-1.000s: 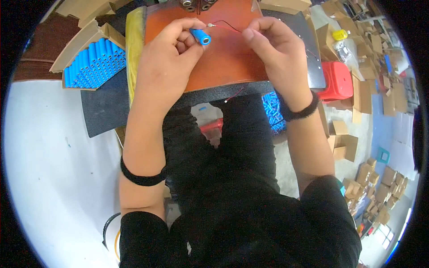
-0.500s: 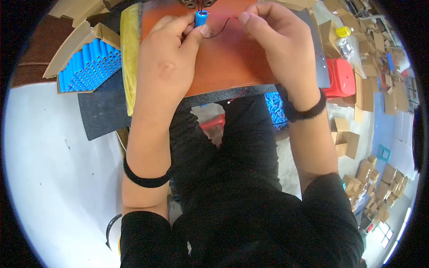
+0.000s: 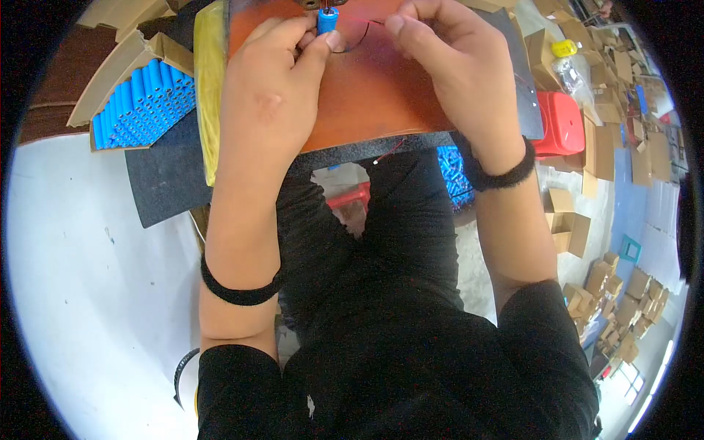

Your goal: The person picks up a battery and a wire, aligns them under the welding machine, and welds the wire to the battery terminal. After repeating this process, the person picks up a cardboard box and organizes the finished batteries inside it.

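The left hand (image 3: 268, 95) grips a blue cylindrical cell (image 3: 327, 19) between closed fingers. The right hand (image 3: 455, 73) pinches a thin wire (image 3: 359, 33) above the orange mat (image 3: 374, 95).

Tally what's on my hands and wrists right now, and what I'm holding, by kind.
Hands: 2, left hand and right hand
Black wristbands: 2, left wristband and right wristband
Blue cylinder, pinched in the left fingers: 1
Thin wire running toward the right fingers: 1
Total: 6
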Demonstrator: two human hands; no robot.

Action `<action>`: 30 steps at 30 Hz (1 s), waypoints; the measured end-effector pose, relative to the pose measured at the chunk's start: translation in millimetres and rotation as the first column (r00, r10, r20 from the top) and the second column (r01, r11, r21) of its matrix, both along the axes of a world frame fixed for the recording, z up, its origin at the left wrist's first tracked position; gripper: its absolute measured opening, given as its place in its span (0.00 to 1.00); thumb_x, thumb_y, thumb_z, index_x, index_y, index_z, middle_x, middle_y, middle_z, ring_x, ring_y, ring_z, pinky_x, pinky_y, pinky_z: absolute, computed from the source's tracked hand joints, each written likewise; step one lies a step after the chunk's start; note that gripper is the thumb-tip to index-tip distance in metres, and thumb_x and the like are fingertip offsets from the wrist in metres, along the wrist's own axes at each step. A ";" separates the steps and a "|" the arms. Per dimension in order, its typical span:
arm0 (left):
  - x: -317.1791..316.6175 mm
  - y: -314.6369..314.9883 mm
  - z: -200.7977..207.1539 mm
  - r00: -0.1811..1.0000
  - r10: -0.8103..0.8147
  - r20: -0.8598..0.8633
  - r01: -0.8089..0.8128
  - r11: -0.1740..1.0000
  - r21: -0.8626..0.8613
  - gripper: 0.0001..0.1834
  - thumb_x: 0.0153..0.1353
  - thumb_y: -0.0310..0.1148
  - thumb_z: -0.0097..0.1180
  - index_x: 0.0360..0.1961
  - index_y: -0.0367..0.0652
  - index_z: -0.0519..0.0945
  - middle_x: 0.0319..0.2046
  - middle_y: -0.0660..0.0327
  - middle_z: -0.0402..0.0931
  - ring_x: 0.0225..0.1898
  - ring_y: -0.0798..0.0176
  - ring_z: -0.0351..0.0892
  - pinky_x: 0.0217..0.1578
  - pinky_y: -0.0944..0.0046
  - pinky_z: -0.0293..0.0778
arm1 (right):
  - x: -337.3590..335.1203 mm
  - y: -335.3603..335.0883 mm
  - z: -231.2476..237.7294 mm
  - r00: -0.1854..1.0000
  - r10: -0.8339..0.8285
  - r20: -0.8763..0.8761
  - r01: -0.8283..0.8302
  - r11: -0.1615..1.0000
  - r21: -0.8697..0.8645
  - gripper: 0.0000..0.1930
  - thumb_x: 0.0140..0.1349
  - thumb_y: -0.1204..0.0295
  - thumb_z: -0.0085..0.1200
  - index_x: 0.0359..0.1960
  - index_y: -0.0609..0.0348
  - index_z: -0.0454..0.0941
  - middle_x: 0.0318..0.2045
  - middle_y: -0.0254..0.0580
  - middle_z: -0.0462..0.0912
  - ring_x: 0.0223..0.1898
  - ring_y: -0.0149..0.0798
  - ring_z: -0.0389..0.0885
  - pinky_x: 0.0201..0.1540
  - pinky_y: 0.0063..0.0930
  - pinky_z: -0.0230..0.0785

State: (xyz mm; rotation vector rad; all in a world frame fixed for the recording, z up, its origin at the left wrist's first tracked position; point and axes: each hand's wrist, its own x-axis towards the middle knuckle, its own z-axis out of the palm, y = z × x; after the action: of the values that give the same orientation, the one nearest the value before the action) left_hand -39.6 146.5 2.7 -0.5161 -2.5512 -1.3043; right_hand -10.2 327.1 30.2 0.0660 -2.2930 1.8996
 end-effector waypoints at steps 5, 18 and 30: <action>1.1 1.7 2.2 1.000 0.005 -0.007 -0.005 0.999 -0.032 0.13 0.60 0.34 0.58 0.40 0.34 0.81 0.31 0.49 0.76 0.32 0.47 0.76 0.36 0.57 0.70 | -0.7 0.8 -1.5 1.000 0.016 -0.003 -0.016 1.000 -0.016 0.06 0.64 0.74 0.56 0.33 0.65 0.76 0.28 0.28 0.77 0.30 0.21 0.71 0.34 0.16 0.65; 19.3 -6.0 18.7 0.993 -0.111 -0.037 0.108 0.991 -0.083 0.16 0.59 0.36 0.63 0.43 0.36 0.82 0.33 0.59 0.81 0.36 0.63 0.79 0.40 0.66 0.73 | 19.5 17.0 11.5 0.998 0.035 -0.060 -0.027 0.990 0.138 0.09 0.64 0.70 0.56 0.38 0.65 0.78 0.32 0.29 0.78 0.35 0.22 0.73 0.40 0.16 0.65; -29.7 -155.1 23.4 0.900 -0.002 -0.436 -0.375 0.509 -0.775 0.13 0.58 0.42 0.61 0.43 0.55 0.85 0.50 0.66 0.77 0.54 0.59 0.73 0.50 0.53 0.66 | 160.5 166.9 -68.9 0.910 -0.355 0.213 0.288 0.913 0.290 0.08 0.66 0.69 0.53 0.36 0.63 0.77 0.27 0.28 0.75 0.30 0.25 0.71 0.35 0.19 0.64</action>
State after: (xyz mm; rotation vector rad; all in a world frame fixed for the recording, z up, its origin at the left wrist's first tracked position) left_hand -69.3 -8.6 26.2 -0.5372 -2.6095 0.2493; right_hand 150.3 494.0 -38.7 -0.5363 -2.5073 1.5189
